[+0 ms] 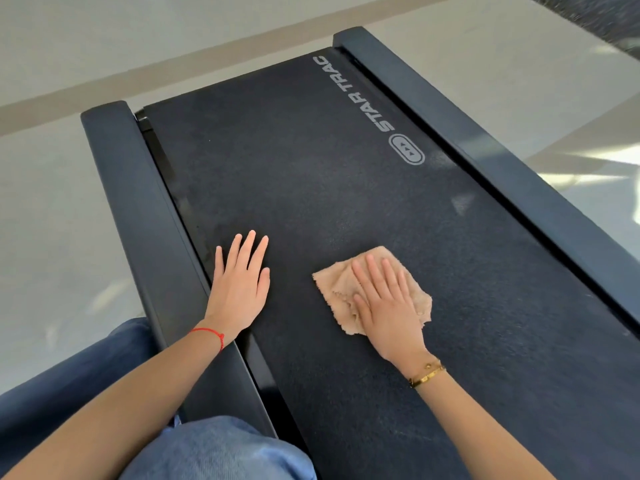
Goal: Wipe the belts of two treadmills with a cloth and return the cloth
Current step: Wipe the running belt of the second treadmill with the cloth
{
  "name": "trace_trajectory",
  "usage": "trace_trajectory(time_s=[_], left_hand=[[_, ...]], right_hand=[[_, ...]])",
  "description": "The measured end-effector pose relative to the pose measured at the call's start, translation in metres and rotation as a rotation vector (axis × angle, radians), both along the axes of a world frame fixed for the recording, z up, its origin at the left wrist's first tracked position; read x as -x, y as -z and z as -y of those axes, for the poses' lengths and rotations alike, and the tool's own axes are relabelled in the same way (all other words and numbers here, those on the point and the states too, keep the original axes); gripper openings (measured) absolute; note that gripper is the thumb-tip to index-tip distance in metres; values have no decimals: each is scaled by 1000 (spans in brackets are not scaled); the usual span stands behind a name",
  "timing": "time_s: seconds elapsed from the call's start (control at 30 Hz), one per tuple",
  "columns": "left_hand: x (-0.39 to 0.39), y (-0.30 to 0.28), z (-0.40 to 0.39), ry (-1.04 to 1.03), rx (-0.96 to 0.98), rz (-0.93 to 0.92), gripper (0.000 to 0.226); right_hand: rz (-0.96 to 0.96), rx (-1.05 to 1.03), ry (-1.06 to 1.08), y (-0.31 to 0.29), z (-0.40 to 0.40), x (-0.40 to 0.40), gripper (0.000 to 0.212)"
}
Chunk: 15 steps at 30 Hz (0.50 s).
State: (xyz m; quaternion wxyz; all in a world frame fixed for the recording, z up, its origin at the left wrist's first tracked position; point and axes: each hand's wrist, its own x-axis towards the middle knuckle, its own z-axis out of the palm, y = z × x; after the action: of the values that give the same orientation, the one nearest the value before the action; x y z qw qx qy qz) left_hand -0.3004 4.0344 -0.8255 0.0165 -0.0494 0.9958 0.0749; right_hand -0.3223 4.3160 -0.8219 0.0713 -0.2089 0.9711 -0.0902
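Clearly I'm mid-wipe: my right hand [388, 306] presses the cloth [346, 289] flat-fingered on the belt [329, 168] at lower centre. My left hand [239, 282] rests open beside it. Returning the cloth remains.

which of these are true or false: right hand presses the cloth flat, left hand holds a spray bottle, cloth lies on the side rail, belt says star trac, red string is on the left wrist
1. The right hand presses the cloth flat: true.
2. The left hand holds a spray bottle: false, it rests open and bare on the belt.
3. The cloth lies on the side rail: false, it lies on the belt, apart from the left side rail.
4. The belt reads STAR TRAC: true.
5. A red string circles the left wrist: true.
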Motion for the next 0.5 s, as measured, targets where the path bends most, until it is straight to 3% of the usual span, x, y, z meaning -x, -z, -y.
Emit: trace_trajectory(time_s=[0.27,0.5], left_hand=[[-13,-4,3,41,-25,36,57],[-21,-5,10,85,-7,61,56]], right_hand=[[-26,-42,327,7,22,59,54],[-38,-69,42,2,40,34,53]])
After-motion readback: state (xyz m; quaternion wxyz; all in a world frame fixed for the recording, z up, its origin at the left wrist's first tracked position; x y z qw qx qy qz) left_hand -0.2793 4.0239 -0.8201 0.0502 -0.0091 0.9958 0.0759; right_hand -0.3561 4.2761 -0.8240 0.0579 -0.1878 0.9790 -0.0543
